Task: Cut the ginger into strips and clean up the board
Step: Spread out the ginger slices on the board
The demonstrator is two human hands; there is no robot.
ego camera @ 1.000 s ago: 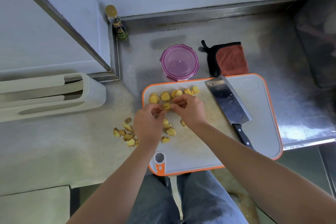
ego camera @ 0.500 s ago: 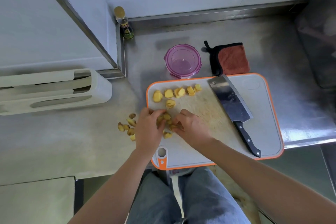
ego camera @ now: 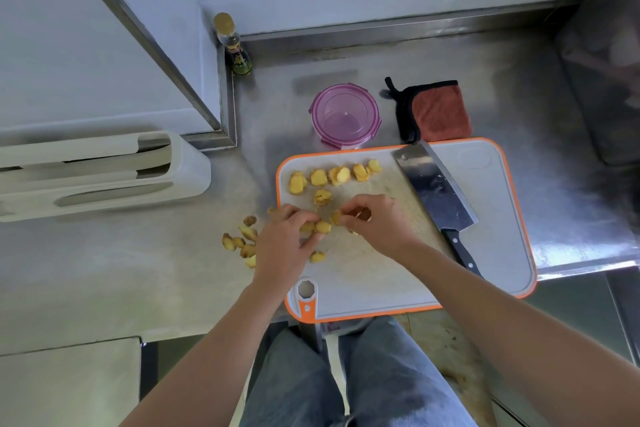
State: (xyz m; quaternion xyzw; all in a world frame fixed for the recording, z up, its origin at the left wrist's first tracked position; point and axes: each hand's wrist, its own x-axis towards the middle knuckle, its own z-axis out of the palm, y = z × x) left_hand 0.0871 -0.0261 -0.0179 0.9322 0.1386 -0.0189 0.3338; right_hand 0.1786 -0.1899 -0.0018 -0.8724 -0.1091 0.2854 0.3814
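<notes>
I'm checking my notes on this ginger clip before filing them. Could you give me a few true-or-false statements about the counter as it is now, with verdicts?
1. The cleaver lies flat on the cutting board, in neither hand. True.
2. The purple container stands on the board. False: it stands on the steel counter behind the board.
3. A row of ginger slices lies along the board's far edge. True.
4. The ginger scraps on the counter lie to the right of the board. False: they lie to its left.
5. The left hand and right hand both pick at ginger pieces on the board. True.
</notes>
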